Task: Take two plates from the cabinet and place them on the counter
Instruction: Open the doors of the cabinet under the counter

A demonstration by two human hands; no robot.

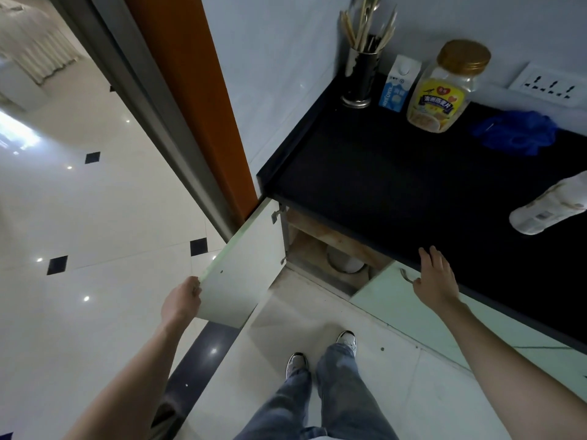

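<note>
Below the counter edge, centre frame, my left hand grips the open cabinet door; my right hand rests spread on the counter lip, holding nothing. Pale crockery, possibly the plates, sits inside. I judge crouching necessary. Counter's left half is bare; glossy floor fills the left.

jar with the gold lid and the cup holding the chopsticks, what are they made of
The jar looks like clear plastic or glass: see-through walls, with a shiny gold lid, likely metal or plastic. The cup looks like polished metal, given its mirror-like reflections.
</note>
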